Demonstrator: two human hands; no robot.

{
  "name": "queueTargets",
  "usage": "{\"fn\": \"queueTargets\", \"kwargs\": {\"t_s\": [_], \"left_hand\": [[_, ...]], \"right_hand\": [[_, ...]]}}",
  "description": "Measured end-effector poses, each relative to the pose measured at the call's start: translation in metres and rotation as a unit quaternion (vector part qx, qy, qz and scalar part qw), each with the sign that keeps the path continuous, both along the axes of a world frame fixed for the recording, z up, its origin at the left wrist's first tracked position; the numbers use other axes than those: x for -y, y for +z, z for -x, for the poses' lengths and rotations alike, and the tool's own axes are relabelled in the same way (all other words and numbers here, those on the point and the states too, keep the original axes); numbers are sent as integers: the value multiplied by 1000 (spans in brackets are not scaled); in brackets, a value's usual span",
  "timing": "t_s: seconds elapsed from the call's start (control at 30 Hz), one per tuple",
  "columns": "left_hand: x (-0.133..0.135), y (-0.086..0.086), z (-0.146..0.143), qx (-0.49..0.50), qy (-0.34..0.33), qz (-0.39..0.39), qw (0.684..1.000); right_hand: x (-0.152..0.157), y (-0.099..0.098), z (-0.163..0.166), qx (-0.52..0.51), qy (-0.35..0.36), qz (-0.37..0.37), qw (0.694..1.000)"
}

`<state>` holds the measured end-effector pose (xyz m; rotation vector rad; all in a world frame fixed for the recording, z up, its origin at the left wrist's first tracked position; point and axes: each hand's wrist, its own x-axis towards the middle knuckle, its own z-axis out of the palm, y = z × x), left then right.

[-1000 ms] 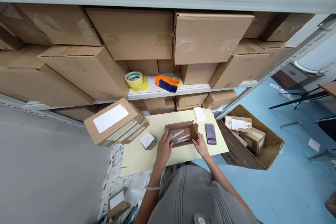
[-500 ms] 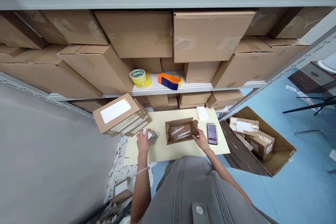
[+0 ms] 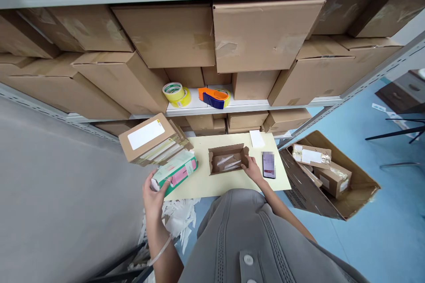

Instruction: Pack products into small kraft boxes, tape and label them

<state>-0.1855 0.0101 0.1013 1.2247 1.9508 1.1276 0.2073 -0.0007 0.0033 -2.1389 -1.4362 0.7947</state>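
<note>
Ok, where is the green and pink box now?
In the head view, the box is in the left hand, left of the open carton and beside the stacked parcels.

Carton (image 3: 226, 149) on table (image 3: 206, 185), between parcel stack (image 3: 148, 137) and phone (image 3: 268, 166).

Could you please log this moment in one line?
left hand: holds green-and-pink box | right hand: at right end of open carton | carton: on table, white pieces inside
</note>
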Motion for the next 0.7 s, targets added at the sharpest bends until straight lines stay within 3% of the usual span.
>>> {"fn": "queueTargets", "kwargs": {"t_s": [0.13, 0.3, 0.43, 0.53, 0.7], "left_hand": [[-4, 17, -26, 121, -53, -4, 991], [-22, 7, -74, 81, -147, 43, 985], [-31, -8, -109, 73, -217, 75, 970], [-36, -19, -129, 96, -230, 94, 964], [-45, -39, -153, 140, -225, 137, 954]], "right_hand": [[2, 10, 0, -33, -13, -73, 997], [3, 53, 1, -93, -24, -226, 969], [2, 79, 11, -218, -6, -199, 956], [0, 76, 21, -254, 1, -168, 953], [-8, 48, 20, -271, -26, -111, 956]]}}
